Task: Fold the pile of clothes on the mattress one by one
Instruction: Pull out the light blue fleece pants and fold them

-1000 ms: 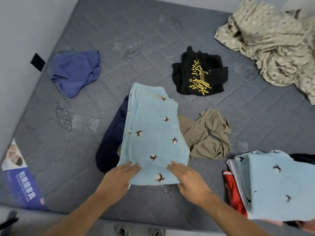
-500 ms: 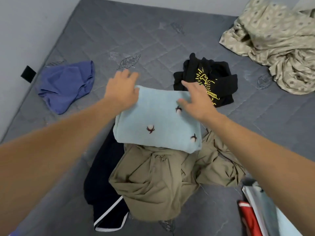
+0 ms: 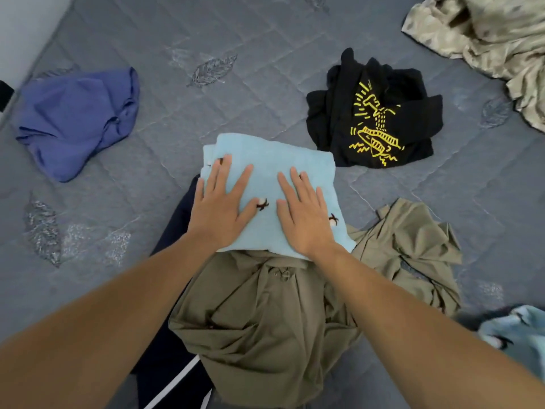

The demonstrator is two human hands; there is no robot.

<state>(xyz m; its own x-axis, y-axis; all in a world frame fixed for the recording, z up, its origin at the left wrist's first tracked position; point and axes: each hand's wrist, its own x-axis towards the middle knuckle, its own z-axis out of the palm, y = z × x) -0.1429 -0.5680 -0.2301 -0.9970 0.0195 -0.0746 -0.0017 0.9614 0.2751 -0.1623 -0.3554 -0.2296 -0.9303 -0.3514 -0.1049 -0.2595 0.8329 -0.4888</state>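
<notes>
Grey mattress (image 3: pixel 265 84), both hands (image 3: pixel 219 211) flat on folded blue garment (image 3: pixel 271 160)

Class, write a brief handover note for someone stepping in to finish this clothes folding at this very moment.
Left hand and right hand: both flat, pressing the folded light-blue fleece garment.
It lies on the crumpled olive garment and dark navy garment, on the grey quilted mattress.
Done: the fleece is folded.
Left: olive, navy, blue garment, black printed T-shirt; move the fleece aside.
</notes>
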